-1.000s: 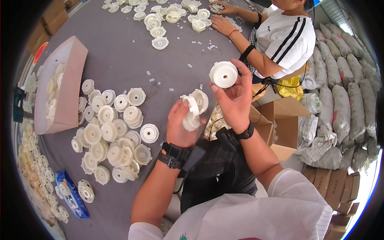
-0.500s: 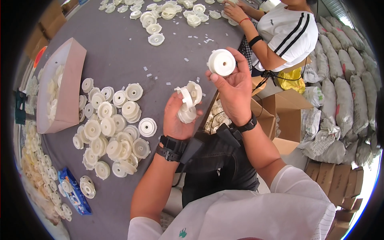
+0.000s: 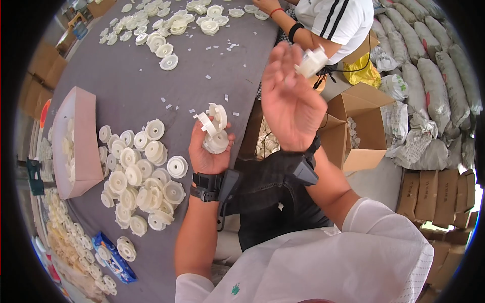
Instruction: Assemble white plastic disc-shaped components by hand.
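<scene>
The open cardboard box (image 3: pixel 359 126) stands on the floor just beyond the grey table's (image 3: pixel 126 86) near edge, on its right side, with small white parts lying at its bottom. On the table's far left side lies a pink tray (image 3: pixel 83 136) holding a few white plastic discs along its inner wall. Just right of that tray a heap of white plastic wheels (image 3: pixel 144 171) spreads toward the table's edge. A blue packet (image 3: pixel 113 255) lies near the table's lower corner.

The left hand (image 3: pixel 207 151), at the table's near edge, is closed around a cluster of white wheels (image 3: pixel 214 131), some upright, some tilted. The right hand (image 3: pixel 288 98) is raised off the table, between its edge and the box, palm spread, fingers wide, with one white plastic piece (image 3: pixel 311 61) at its fingertips; whether it is pinched or loose cannot be told.

Bare grey table surface lies between the heap and another person's scattered wheels (image 3: pixel 166 25) at the far end.
</scene>
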### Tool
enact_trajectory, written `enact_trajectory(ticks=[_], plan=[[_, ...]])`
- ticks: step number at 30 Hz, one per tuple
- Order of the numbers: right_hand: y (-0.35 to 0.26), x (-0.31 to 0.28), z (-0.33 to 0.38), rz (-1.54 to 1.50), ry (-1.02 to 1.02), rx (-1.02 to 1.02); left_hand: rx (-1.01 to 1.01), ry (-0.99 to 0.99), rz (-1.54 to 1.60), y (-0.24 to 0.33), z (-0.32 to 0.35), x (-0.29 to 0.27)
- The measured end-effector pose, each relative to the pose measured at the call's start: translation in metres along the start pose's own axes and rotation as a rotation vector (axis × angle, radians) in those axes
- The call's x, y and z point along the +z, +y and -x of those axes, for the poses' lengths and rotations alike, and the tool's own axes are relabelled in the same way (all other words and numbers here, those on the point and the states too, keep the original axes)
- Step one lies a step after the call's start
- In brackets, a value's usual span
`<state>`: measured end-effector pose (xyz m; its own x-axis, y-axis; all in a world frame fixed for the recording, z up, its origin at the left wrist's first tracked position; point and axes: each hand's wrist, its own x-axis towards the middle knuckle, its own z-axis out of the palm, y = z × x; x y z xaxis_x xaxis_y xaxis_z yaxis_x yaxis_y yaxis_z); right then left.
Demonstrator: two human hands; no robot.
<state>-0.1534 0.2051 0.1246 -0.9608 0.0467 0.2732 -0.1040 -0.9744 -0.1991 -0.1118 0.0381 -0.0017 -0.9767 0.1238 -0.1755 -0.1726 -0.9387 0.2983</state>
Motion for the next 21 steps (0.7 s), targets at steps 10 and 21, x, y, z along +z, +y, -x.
enact_trajectory(ticks=[10,21], plan=[[0.017,-0.033,0.017,1.412,-0.430,0.144,0.078,-0.040,0.025,0.000,0.003,-0.005],[0.017,-0.026,0.018,1.567,-0.630,0.342,0.013,-0.219,0.066,-0.002,0.004,0.006]])
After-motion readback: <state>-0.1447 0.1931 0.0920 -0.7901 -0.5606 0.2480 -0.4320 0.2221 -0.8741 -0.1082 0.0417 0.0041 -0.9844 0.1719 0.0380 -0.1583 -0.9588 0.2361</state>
